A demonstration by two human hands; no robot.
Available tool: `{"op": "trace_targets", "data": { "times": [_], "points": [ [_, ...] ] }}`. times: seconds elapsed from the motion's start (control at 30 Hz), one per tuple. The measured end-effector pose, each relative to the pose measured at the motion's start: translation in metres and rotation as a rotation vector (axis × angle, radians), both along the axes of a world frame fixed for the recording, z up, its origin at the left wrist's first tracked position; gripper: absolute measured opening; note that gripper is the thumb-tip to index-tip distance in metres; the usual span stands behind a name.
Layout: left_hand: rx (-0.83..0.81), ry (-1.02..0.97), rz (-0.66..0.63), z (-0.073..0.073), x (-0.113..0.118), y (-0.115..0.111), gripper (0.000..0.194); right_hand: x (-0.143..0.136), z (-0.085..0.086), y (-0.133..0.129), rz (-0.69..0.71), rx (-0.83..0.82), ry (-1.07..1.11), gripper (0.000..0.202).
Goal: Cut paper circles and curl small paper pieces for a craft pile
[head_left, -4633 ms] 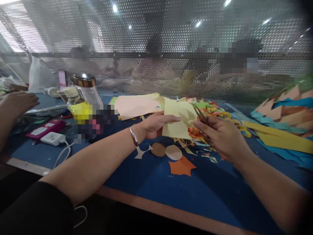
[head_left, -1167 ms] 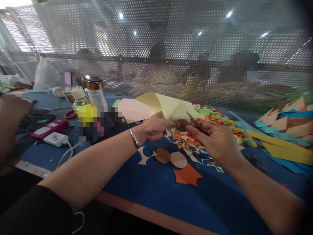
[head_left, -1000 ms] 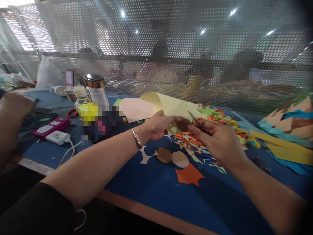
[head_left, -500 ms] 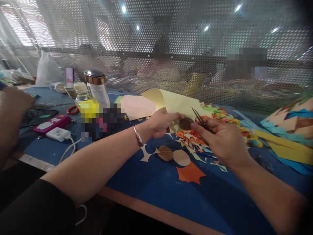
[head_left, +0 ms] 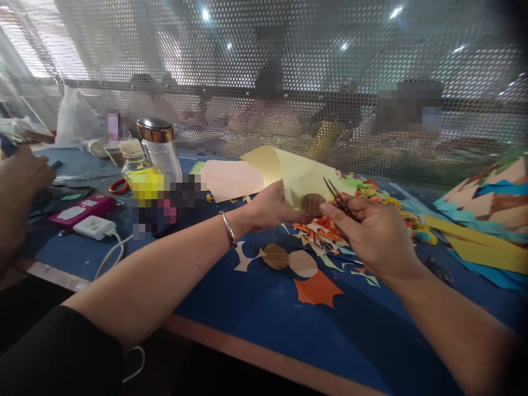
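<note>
My left hand (head_left: 270, 208), with a silver bangle at the wrist, grips a curled pale yellow sheet (head_left: 301, 170) and a brown disc (head_left: 312, 204) at its lower edge. Small scissors (head_left: 336, 195) are in my right hand (head_left: 367, 225), their tips pointing up beside the sheet, just right of the disc. Below my hands on the blue table lie another brown disc (head_left: 275, 257), a beige disc (head_left: 302, 264), an orange offcut (head_left: 317, 289) and a pale offcut (head_left: 244, 257).
Paper scraps (head_left: 325, 234) heap behind and below my hands. Bottles (head_left: 159, 146), a magenta power bank (head_left: 82, 212) and a white charger (head_left: 94, 226) stand or lie left. Another person's hand (head_left: 27, 170) is far left. Layered paper (head_left: 490, 203) lies right, before a perforated screen (head_left: 231, 82).
My left fingers have bent down around the sheet and disc, where the index finger was stretched out before. The view has shifted slightly. The other person's hand has risen a little.
</note>
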State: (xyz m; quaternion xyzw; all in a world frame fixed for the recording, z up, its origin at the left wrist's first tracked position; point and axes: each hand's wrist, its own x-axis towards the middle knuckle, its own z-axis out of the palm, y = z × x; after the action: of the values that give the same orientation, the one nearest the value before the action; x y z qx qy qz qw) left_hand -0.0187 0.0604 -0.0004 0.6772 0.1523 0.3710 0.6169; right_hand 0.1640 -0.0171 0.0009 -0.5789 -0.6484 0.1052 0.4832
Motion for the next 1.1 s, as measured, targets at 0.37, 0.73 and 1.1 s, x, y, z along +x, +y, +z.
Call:
{"op": "trace_targets", "data": {
  "times": [0.37, 0.73, 1.1],
  "points": [
    [0.002, -0.021, -0.085, -0.004, 0.001, 0.005, 0.040, -0.001, 0.000, -0.001, -0.001, -0.023, 0.008, 0.035],
    [0.147, -0.028, 0.085, -0.002, 0.002, 0.006, 0.057, 0.000, -0.001, -0.001, -0.012, -0.044, 0.019, 0.030],
    [-0.037, -0.018, -0.018, 0.009, -0.001, -0.006, 0.039, 0.000, 0.005, -0.003, 0.047, -0.022, -0.007, 0.041]
  ]
}}
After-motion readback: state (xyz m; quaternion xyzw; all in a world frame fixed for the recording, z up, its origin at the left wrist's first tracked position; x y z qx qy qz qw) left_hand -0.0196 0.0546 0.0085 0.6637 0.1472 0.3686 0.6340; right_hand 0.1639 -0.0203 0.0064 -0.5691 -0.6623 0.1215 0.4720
